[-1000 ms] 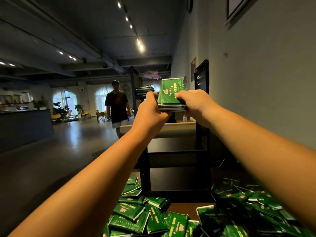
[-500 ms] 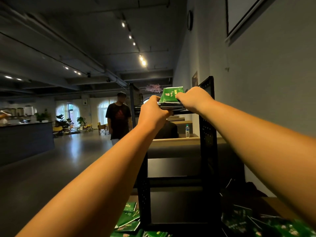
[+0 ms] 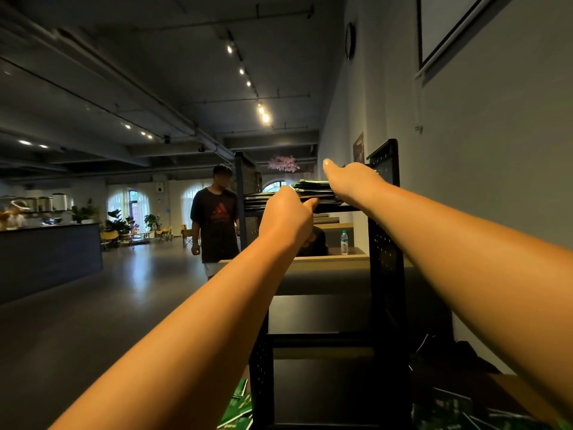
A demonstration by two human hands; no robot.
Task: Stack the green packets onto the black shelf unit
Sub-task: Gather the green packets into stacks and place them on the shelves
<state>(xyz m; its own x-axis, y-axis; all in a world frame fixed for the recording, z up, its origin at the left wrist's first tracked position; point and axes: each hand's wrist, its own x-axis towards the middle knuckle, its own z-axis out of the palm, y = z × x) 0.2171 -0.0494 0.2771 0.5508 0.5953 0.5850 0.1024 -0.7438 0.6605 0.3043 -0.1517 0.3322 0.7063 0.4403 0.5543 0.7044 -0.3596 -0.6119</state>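
- Green packets (image 3: 313,191): stacked on top level of shelf unit (image 3: 386,243), at front edge.
- Left hand (image 3: 286,215): grip pinches stack's near edge.
- Right hand (image 3: 352,181): atop stack; grip hidden, cannot tell.
- Method: push stack squarely inward, then release.

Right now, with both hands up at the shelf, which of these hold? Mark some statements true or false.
The stack of green packets lies on the top shelf of the black shelf unit: true.
The left hand and right hand are both at the stack: true.
The water bottle stands on the top shelf: false; it stands on a wooden ledge behind the unit.
The person in the black T-shirt is seated: false; standing.
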